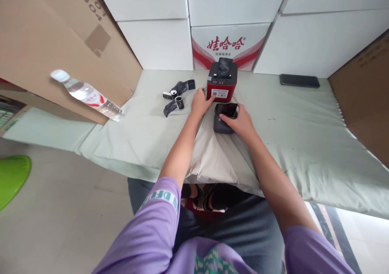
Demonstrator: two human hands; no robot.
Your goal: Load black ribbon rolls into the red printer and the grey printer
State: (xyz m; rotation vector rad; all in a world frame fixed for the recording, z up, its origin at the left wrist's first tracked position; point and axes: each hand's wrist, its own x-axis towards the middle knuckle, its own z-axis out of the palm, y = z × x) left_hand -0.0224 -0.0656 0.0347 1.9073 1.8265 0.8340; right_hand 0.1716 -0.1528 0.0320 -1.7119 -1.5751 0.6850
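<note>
A red printer (217,89) with a dark top and a white label stands near the boxes, a dark strip of paper (225,66) rising from its top. My left hand (200,105) is at its lower left corner, thumb and fingers spread. In front of the printer lies a small black box-like device (224,127) with a glossy dark piece (228,109) on top. My right hand (242,124) grips it from the right, thumb across the top; the fingers' far ends are partly hidden. Left of the printer are two small rolls (179,102) with dark strips (186,87) unwound.
A water bottle (91,98) is beside the brown carton (79,43) at left. White boxes (154,43) are stacked along the back. A black phone (299,81) lies at the right. The green-grey cloth (136,132) is wrinkled near the front edge.
</note>
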